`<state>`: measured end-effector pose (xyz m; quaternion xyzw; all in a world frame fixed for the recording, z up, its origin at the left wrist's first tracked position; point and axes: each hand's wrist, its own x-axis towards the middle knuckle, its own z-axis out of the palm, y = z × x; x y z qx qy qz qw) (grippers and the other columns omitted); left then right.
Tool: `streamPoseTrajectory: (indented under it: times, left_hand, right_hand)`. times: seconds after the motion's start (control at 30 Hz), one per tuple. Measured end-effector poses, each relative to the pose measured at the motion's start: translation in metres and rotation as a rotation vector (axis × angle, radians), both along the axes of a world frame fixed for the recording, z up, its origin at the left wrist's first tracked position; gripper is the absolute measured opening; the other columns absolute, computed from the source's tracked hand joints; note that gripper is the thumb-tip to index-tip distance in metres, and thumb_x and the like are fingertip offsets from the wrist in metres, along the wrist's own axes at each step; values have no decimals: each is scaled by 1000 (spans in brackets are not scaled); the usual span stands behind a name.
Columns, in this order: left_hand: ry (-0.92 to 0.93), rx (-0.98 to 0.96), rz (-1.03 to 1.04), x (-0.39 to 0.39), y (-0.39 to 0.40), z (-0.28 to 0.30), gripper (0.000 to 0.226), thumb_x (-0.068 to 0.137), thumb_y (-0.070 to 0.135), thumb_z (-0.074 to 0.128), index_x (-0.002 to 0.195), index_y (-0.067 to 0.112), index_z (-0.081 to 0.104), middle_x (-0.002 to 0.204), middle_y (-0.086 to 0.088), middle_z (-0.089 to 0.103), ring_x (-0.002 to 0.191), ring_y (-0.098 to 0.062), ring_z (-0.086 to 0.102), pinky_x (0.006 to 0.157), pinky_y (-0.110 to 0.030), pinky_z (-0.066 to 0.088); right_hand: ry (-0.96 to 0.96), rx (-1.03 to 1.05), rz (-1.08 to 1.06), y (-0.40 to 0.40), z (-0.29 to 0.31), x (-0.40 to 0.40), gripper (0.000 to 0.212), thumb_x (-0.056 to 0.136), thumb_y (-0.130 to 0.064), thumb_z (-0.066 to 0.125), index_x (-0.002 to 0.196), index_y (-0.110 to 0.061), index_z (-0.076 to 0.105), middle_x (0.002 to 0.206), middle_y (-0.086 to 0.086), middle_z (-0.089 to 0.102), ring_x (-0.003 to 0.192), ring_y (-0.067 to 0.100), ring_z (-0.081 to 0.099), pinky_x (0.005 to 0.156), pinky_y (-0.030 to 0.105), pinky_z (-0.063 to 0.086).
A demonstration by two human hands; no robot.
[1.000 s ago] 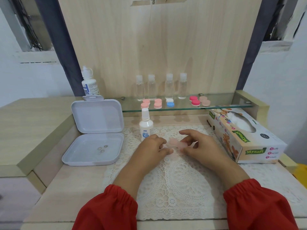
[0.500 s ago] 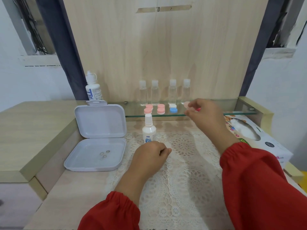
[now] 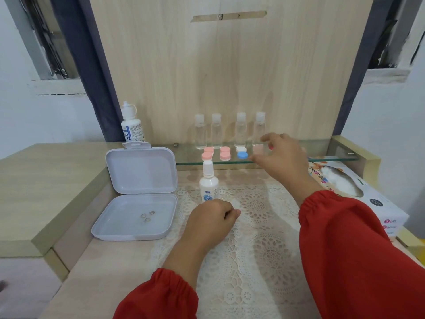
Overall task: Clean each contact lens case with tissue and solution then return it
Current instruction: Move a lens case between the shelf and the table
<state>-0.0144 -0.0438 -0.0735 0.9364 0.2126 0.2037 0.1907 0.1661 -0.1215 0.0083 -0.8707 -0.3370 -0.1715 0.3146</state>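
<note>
My right hand reaches over the glass shelf. Its thumb and forefinger pinch a blurred pale pink lens case just right of the blue-and-white lens case. Two more pink lens cases sit further left on the shelf, and my hand hides most of a dark pink one. My left hand rests on the lace mat with curled fingers, and nothing shows in it. The small solution bottle stands just behind that hand. The tissue box lies at the right.
An open white plastic box with three small lenses lies at the left. A larger solution bottle stands behind it on a raised ledge. Several clear bottles line the back of the shelf against a wooden panel.
My right hand carried the pale pink lens case from the mat up to the glass shelf and lowered it there. My left hand stayed curled on the mat.
</note>
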Motion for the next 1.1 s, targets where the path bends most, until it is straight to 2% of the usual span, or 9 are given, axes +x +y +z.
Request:
streamPoseTrajectory:
  times: [0.1, 0.2, 0.43, 0.6, 0.77, 0.9, 1.0, 1.07, 1.1]
  left_hand:
    - [-5, -2, 0, 0, 0, -1, 42, 96, 42, 49, 61, 18, 47, 63, 3, 52, 63, -16, 53, 60, -31, 44]
    - [1, -9, 5, 1, 1, -1, 42, 96, 42, 49, 61, 19, 48, 64, 3, 53, 64, -16, 53, 61, -32, 45]
    - [-2, -17, 11, 1, 0, -1, 41, 96, 42, 49, 67, 14, 55, 67, 2, 57, 66, -15, 55, 61, -31, 45]
    - [5, -24, 10, 0, -1, 1, 43, 95, 42, 50, 59, 19, 46, 63, 3, 53, 63, -16, 53, 59, -30, 43]
    - [11, -36, 16, 0, 0, 1, 43, 95, 42, 50, 57, 22, 43, 62, 4, 51, 60, -13, 49, 55, -26, 38]
    - [5, -52, 9, 0, 0, 1, 42, 95, 40, 51, 57, 22, 44, 60, 4, 49, 59, -13, 47, 55, -27, 38]
    - [-41, -86, 4, 0, -1, 2, 34, 95, 37, 51, 69, 16, 58, 72, 3, 59, 69, -14, 55, 66, -34, 50]
    - [-96, -136, -2, 0, -1, 2, 21, 96, 31, 52, 94, 20, 69, 90, 7, 63, 83, -9, 57, 79, -31, 50]
    - [-122, -165, -10, 0, -1, 3, 21, 95, 29, 54, 108, 21, 68, 94, 10, 61, 85, -6, 55, 82, -26, 48]
  right_hand:
    - [20, 101, -120, -11, 0, 3, 44, 80, -39, 57, 122, -24, 57, 119, 5, 54, 116, 27, 47, 95, 40, 37]
    - [-3, -7, -226, -17, -5, 11, 43, 84, -40, 52, 119, -18, 62, 119, 10, 52, 117, 31, 45, 96, 41, 36]
    - [-78, -78, -247, -15, -12, 20, 38, 85, -41, 56, 110, -15, 70, 111, 13, 55, 110, 34, 49, 93, 40, 39]
    - [-24, 41, -185, -21, -10, 12, 32, 84, -39, 59, 106, -18, 69, 111, 11, 56, 111, 32, 49, 92, 40, 38]
    - [102, 289, -28, -42, -25, -12, 30, 77, -37, 61, 98, -18, 68, 95, 2, 64, 98, 26, 56, 87, 45, 47]
    - [162, 321, 91, -63, -44, -37, 14, 81, -34, 65, 92, -25, 66, 89, -11, 61, 91, 12, 54, 79, 34, 44]
    - [195, 250, 208, -71, -62, -43, 7, 80, -27, 70, 87, -28, 66, 88, -15, 60, 84, -4, 48, 71, 21, 35]
    - [269, 166, 317, -72, -73, -41, 11, 79, -23, 73, 86, -29, 67, 87, -15, 61, 84, -6, 46, 70, 16, 34]
    - [299, 113, 365, -73, -77, -40, 13, 78, -22, 73, 86, -31, 68, 87, -15, 62, 84, -4, 48, 70, 16, 34]
